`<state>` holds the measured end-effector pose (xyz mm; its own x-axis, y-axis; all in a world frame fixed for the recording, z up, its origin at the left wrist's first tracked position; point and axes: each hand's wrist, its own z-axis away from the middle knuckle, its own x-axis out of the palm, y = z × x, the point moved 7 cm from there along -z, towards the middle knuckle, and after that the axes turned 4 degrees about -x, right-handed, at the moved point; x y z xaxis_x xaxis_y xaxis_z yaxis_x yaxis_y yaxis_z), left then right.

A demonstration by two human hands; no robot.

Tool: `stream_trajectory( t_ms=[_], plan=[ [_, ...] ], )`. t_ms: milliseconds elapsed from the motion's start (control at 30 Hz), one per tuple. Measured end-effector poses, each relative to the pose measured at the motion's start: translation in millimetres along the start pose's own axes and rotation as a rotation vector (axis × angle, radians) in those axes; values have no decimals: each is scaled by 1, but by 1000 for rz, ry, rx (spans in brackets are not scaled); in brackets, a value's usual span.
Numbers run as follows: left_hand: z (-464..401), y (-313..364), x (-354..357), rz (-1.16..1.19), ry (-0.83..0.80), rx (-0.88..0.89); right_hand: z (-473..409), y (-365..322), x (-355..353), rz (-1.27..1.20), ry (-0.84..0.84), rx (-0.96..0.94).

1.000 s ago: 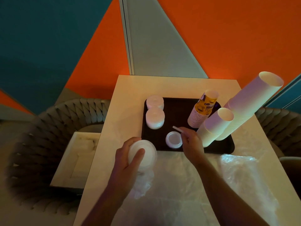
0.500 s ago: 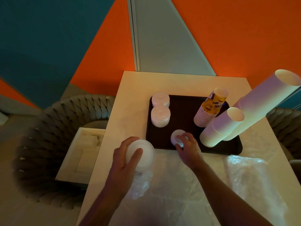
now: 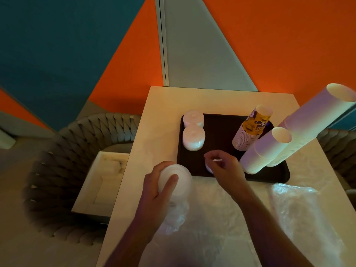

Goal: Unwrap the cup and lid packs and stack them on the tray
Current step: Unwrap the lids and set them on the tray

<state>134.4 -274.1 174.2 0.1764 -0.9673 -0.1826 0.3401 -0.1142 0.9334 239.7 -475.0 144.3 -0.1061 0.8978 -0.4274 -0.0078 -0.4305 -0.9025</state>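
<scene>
Lids in a half-wrapped pack (image 3: pixel 176 182) sit gripped in the left hand (image 3: pixel 159 191) above loose plastic wrap (image 3: pixel 300 212), apparently kept ready for unloading. Beyond, the right hand (image 3: pixel 224 168), fingers curled, seems to pinch a lid over a small pile (image 3: pixel 209 169) on the tray (image 3: pixel 217 132), where lid stacks (image 3: pixel 193 137) and cup stacks (image 3: pixel 265 151) stand.

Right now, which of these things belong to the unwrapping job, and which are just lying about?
Job:
tray
two lid stacks on it
three cup stacks
lid pack in the left hand
small lid pile under the right hand
loose wrap

Lying about:
woven chair
white box on it
</scene>
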Motion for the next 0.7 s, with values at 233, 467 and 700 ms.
stream_trajectory(
  t_ms=[233, 467, 700],
  plan=[
    [0, 10, 18, -58, -53, 54, 37, -63, 8, -83, -213, -77],
    [1, 17, 28, -48, -83, 76, 38, -69, -9, 117, -109, -215],
    [-1, 20, 30, -41, -86, 69, 37, -64, -17, -82, -41, -149]
  ],
)
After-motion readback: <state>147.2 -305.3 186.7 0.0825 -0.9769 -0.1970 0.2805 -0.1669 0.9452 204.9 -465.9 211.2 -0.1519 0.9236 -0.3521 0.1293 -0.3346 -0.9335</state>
